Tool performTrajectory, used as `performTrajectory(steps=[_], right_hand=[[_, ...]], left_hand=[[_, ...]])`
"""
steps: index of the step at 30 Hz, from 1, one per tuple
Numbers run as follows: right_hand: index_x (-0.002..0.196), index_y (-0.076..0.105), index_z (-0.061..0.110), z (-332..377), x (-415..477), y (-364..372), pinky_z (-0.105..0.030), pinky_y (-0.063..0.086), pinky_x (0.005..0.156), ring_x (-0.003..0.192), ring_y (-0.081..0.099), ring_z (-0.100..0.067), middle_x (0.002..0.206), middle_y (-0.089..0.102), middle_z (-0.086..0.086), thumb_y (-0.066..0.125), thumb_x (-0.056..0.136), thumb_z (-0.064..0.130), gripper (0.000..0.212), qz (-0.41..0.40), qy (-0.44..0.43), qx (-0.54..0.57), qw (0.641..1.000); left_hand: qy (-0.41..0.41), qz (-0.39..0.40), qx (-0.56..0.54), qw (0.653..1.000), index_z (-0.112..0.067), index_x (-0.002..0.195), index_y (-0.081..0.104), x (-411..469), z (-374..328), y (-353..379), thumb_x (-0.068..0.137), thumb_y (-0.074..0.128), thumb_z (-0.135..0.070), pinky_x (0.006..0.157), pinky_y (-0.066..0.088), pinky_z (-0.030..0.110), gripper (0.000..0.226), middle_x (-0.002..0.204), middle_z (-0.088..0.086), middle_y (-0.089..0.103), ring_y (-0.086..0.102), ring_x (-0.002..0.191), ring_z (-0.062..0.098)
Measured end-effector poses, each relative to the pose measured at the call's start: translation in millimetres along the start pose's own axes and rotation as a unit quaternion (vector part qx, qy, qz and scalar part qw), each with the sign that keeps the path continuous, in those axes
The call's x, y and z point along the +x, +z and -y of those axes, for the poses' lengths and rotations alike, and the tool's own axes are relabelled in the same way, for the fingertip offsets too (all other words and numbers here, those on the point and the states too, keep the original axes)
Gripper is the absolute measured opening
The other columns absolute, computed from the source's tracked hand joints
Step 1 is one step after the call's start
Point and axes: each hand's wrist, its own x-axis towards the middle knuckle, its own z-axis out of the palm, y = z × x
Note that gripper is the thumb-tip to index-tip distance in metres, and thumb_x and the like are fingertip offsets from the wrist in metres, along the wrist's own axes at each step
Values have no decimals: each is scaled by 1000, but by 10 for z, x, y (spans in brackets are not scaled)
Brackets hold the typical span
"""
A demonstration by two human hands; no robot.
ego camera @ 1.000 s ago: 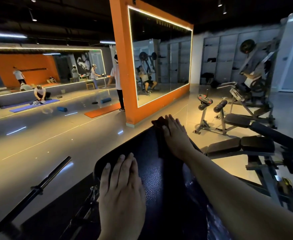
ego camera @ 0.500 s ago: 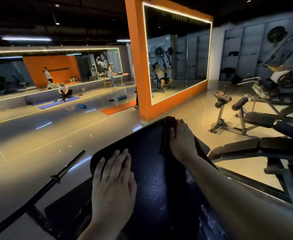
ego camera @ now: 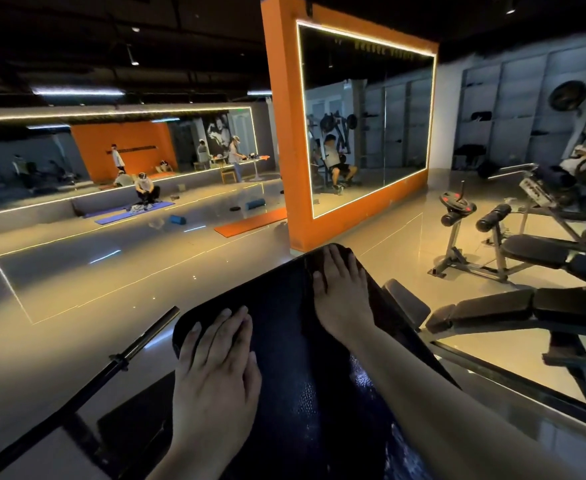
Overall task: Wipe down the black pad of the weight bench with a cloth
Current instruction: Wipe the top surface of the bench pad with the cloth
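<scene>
Black pad (ego camera: 284, 341) pebbled, leathery, faintly shiny; floor (ego camera: 94, 289) glossy, mirror-smooth; barbell (ego camera: 125, 355) dull dark metal

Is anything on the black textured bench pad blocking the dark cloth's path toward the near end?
Only the left hand, lying flat on the left side of the black textured bench pad. The dark cloth sits under the right hand at the far end; the middle strip looks bare.

No readable text; lettering (ego camera: 383, 50) above mirror (ego camera: 367, 109) too blurred.
</scene>
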Motion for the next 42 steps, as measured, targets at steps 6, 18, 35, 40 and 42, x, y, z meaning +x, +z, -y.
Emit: performTrajectory(steps=[6, 18, 35, 40, 42], right_hand=[[157, 30, 21, 118, 320, -2, -42, -3, 127, 157, 0, -20, 167, 25, 2, 23, 109, 42, 52, 13, -54, -7, 998], [161, 19, 21, -392, 176, -108, -48, 16, 126, 154, 19, -25, 167, 25, -4, 18, 108, 47, 59, -36, 75, 18, 996], [159, -10, 38, -478, -288, -170, -42, -10, 126, 151, -23, -3, 167, -17, 18, 13, 106, 56, 61, 48, -11, 5, 999], [160, -13, 21, 19, -540, 54, -40, -16, 124, 153, -25, -19, 167, -23, -2, 9, 103, 54, 70, 18, 78, 3, 997], [161, -12, 27, 123, -670, 95, -37, -18, 123, 151, -28, -13, 164, -25, 7, 5, 96, 60, 75, 40, -26, 8, 999]], left_hand=[[5, 14, 9, 1000, -8, 140, 57, 6, -7, -22, 98, 36, -29, 118, 28, 49, 52, 151, 2, 50, 43, 141, 19], [12, 1, 9, 1000, -6, 140, 57, 0, 13, 7, 98, 36, -28, 117, 30, 51, 52, 148, 3, 53, 46, 139, 22], [-15, 91, 41, 995, -10, 148, 47, 35, -19, -60, 96, 33, -41, 121, 22, 50, 62, 154, 2, 45, 36, 145, 18], [-21, 124, 51, 991, -10, 148, 48, 48, -39, -102, 99, 30, -42, 120, 22, 49, 61, 154, 2, 45, 36, 146, 19], [-21, 136, 54, 989, -10, 147, 48, 59, -42, -101, 99, 29, -42, 121, 20, 48, 61, 155, 2, 45, 34, 147, 18]])
